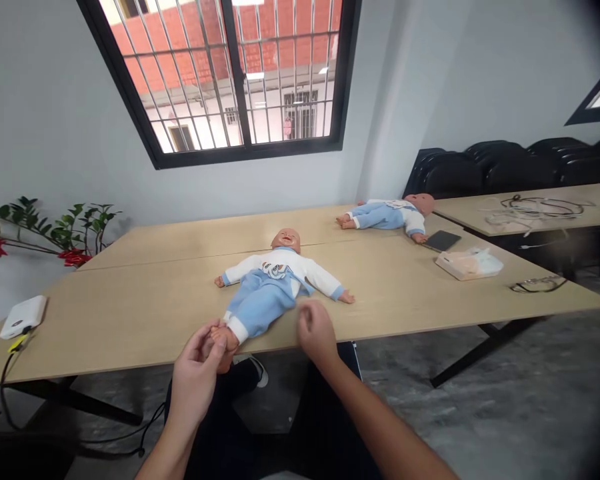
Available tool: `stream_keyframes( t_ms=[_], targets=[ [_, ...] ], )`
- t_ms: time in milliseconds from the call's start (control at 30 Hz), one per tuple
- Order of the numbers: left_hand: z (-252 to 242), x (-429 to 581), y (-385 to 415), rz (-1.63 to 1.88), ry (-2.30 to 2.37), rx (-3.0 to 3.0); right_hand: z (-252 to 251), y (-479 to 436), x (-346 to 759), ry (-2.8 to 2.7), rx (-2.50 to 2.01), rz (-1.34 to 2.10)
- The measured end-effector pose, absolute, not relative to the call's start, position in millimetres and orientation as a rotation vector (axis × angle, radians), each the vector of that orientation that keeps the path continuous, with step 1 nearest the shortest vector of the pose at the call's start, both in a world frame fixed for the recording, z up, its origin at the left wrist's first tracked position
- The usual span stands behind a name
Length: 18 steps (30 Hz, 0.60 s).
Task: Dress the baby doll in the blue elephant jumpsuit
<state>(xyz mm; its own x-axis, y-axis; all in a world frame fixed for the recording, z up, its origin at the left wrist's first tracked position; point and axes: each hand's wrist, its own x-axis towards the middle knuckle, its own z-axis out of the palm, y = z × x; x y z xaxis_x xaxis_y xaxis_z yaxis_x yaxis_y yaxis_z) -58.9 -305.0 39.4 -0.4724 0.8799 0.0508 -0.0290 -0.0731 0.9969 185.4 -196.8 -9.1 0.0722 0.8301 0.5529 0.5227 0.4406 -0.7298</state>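
A baby doll (pixel 275 280) in a white top and light blue trousers lies on its back on the wooden table (pixel 150 313), its head away from me and its feet at the front edge. My left hand (pixel 200 360) is closed around one of the doll's feet. Beside the doll's trousers, over the table's front edge, my right hand (pixel 316 332) is curled and slightly blurred. It is apart from the doll's arm, and whether its fingers hold anything is hidden.
A second doll (pixel 385 215) lies at the back right near a dark tablet (pixel 443 241). Wipes (pixel 469 263) and glasses (pixel 537 285) are on the right. A white box (pixel 24 317) with a cable sits far left, and cables (pixel 543 208) lie on another table.
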Motion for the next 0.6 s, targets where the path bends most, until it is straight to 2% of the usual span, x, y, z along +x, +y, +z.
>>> stream_keyframes(
  t_ms=[200,367,600],
  targets=[
    [47,-51,-307,1.618,1.423,0.936,0,-184,178,-1.722,-1.358,0.721],
    [55,-56,-311,1.603,1.446,0.984,9,-150,195,-1.838,-1.388,0.581],
    [65,-72,-317,1.499,1.487,1.165,20,-111,214,-1.596,-1.551,0.518]
  ],
)
